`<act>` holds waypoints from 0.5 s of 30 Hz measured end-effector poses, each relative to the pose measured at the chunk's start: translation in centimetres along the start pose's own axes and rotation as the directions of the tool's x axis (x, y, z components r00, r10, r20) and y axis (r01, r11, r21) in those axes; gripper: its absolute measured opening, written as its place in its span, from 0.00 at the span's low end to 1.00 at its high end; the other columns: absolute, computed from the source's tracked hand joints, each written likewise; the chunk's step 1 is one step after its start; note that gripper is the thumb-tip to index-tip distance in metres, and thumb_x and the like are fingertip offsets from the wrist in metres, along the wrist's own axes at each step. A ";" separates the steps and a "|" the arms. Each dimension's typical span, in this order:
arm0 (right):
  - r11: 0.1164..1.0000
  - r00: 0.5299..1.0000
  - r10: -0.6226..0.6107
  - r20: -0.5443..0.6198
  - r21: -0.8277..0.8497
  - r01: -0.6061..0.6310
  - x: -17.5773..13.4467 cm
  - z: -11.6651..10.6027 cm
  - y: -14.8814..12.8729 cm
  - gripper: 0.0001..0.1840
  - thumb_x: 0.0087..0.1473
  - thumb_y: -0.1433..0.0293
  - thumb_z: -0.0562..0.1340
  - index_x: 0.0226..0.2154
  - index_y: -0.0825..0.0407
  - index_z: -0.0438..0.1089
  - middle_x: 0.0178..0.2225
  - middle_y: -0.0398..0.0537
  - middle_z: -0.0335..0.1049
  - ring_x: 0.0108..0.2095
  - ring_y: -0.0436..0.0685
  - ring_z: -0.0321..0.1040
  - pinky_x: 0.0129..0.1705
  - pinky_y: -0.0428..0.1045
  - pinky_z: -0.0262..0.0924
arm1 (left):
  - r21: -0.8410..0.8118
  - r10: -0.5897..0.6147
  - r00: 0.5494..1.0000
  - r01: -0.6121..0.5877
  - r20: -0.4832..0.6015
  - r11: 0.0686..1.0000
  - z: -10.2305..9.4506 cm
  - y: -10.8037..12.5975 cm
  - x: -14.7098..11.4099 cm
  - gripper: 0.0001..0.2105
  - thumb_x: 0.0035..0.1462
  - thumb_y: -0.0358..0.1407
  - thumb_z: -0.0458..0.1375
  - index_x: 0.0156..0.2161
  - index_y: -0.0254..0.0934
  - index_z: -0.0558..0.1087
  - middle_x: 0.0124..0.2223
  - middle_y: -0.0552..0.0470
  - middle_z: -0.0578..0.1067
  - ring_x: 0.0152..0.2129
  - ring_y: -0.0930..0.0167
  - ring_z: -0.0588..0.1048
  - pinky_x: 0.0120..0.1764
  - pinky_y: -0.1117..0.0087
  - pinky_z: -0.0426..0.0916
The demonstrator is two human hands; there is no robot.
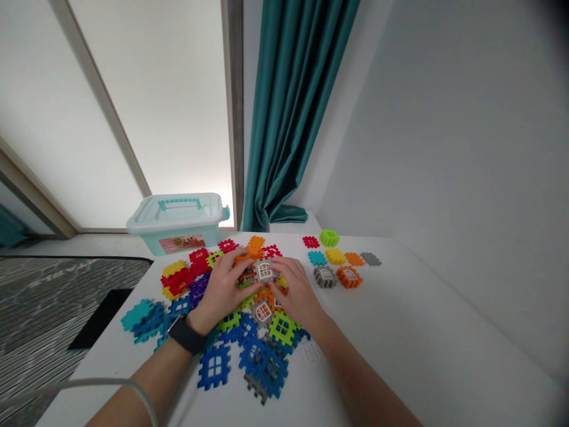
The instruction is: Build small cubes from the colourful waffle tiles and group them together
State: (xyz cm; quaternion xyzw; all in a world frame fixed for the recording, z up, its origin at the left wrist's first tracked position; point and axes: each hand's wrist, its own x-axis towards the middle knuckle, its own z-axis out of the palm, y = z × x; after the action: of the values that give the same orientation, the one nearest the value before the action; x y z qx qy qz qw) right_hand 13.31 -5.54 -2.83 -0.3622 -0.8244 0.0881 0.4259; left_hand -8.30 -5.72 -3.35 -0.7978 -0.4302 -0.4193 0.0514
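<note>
Gray window tile (265,271) is held, in the head view, between the fingertips of the left hand (227,283) and the right hand (296,292), just left of the frame's middle and above a heap of notched tiles. The two hands are brought close together, thumbs below and fingers above, both closed on the one small piece; how firmly it is pinched cannot be told. A slip could easily be caused by so narrow a fingertip hold, and the piece could be lost among the loose tiles beneath. Its insert might be popped out if the thumbs were pressed unevenly. A mix-up could be invited by the similar gray tile with a white window (262,311) lying just below. The left forearm could be caught by the pale cable (133,385) that is looped across it at the lower left. As for looks, the held piece is gray and fitted with a white latticed window, through which darker gaps are seen; its notched edges are partly covered by the fingers.
</note>
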 end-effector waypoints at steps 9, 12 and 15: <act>0.999 1.000 -0.004 -0.023 -0.046 0.003 0.0 -0.1 -0.3 0.19 0.57 0.73 0.64 0.52 0.46 0.68 0.53 0.53 0.70 0.55 0.64 0.65 0.57 0.63 0.63 | -0.028 -0.015 0.999 0.014 -0.030 1.000 0.4 0.2 -0.3 0.18 0.59 0.43 0.65 0.52 0.39 0.73 0.55 0.41 0.71 0.53 0.57 0.71 0.53 0.52 0.70; 0.999 1.000 -0.005 -0.018 -0.052 0.004 0.0 -0.1 -0.3 0.20 0.57 0.72 0.64 0.53 0.46 0.68 0.53 0.52 0.71 0.56 0.64 0.65 0.58 0.63 0.63 | -0.053 -0.025 0.999 0.023 -0.028 0.998 0.5 0.3 -0.3 0.18 0.58 0.44 0.65 0.51 0.39 0.73 0.53 0.42 0.72 0.51 0.57 0.72 0.53 0.53 0.70; 0.998 1.000 -0.012 -0.022 -0.063 0.011 -0.1 -0.1 -0.2 0.20 0.57 0.71 0.64 0.52 0.46 0.68 0.52 0.52 0.71 0.55 0.63 0.66 0.58 0.62 0.63 | -0.088 -0.049 0.999 0.048 -0.007 0.995 0.5 0.3 -0.3 0.18 0.58 0.44 0.65 0.51 0.40 0.73 0.53 0.42 0.71 0.50 0.58 0.72 0.52 0.53 0.70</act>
State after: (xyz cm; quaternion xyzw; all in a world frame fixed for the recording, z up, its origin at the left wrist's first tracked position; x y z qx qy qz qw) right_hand 13.33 -5.79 -2.70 -0.3716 -0.8241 0.0554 0.4240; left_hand -7.81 -5.88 -3.80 -0.7867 -0.4303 -0.4425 0.0078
